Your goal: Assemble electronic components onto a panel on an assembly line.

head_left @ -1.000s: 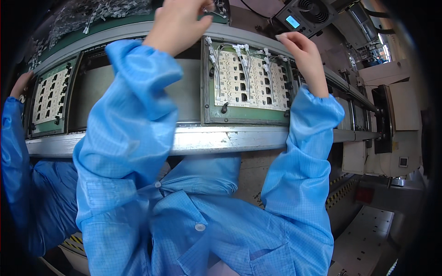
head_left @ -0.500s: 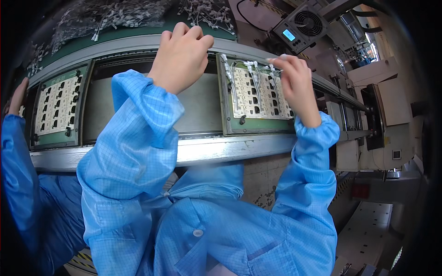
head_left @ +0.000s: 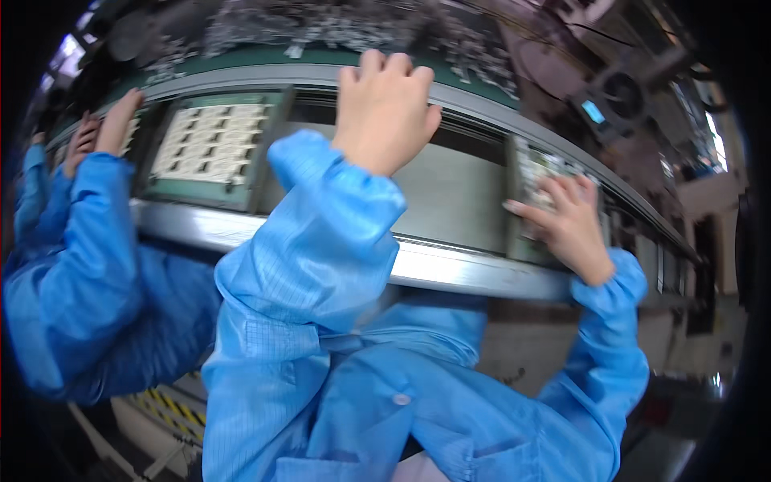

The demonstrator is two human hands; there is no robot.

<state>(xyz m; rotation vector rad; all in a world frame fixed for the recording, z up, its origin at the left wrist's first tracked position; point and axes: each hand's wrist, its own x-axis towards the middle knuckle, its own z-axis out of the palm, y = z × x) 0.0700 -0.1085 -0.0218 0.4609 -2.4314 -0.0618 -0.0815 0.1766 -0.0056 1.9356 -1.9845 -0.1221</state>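
Note:
Over the far rail of the conveyor is my left hand, back up, with its fingers bent forward. Their tips, and anything in them, are hidden. Above the fixture at the right is my right hand, open, with its fingers spread and nothing seen in them. That fixture is a dark frame around a pale circuit-board panel, partly covered by the hand and blurred. Farther left on the conveyor, another fixture carries a pale panel with rows of black parts.
Heaps of white-connector cables lie on the green surface beyond the rail. At the left are co-workers' hands and blue sleeves. A device with a lit display stands at the back right. The near metal rail runs before me.
The view has swung left, so the scene sits farther right and is blurred. My right hand has come nearer, off the white cables at the panel's far edge, and its fingers have spread.

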